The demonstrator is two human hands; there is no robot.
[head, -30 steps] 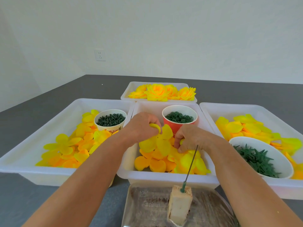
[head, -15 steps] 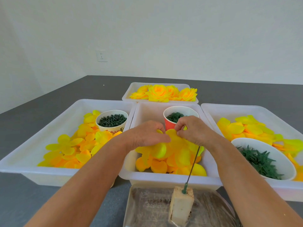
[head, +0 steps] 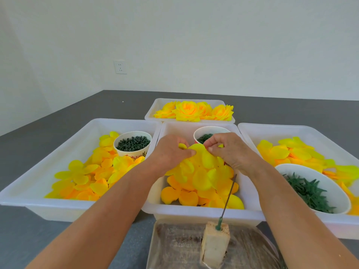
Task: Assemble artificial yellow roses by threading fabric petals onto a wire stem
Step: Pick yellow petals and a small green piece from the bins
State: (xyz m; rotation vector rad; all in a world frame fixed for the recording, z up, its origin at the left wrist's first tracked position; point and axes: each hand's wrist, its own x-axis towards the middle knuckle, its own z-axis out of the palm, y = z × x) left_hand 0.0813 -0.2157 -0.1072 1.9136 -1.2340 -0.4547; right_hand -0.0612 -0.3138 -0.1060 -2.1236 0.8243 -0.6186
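Observation:
Both hands hold up a cluster of yellow fabric petals (head: 202,167) above the middle white tray (head: 204,211). My left hand (head: 171,152) pinches the cluster's top edge from the left. From the right, my right hand (head: 227,148) pinches the same top edge. More yellow and orange petals (head: 180,195) lie loose in the tray below. A thin wire stem (head: 228,197) stands tilted in a foam block (head: 215,243) on a clear tray (head: 174,247) near me.
A left tray (head: 38,191) holds petals and a cup of dark green parts (head: 133,142). The right tray (head: 310,131) holds petals and a white bowl of green calyxes (head: 310,191). A red cup (head: 204,135) stands behind my hands. Finished yellow roses (head: 194,111) fill the far tray.
Both hands rose out of the middle tray, lifting a cluster of petals, and came together at its top edge in front of the red cup.

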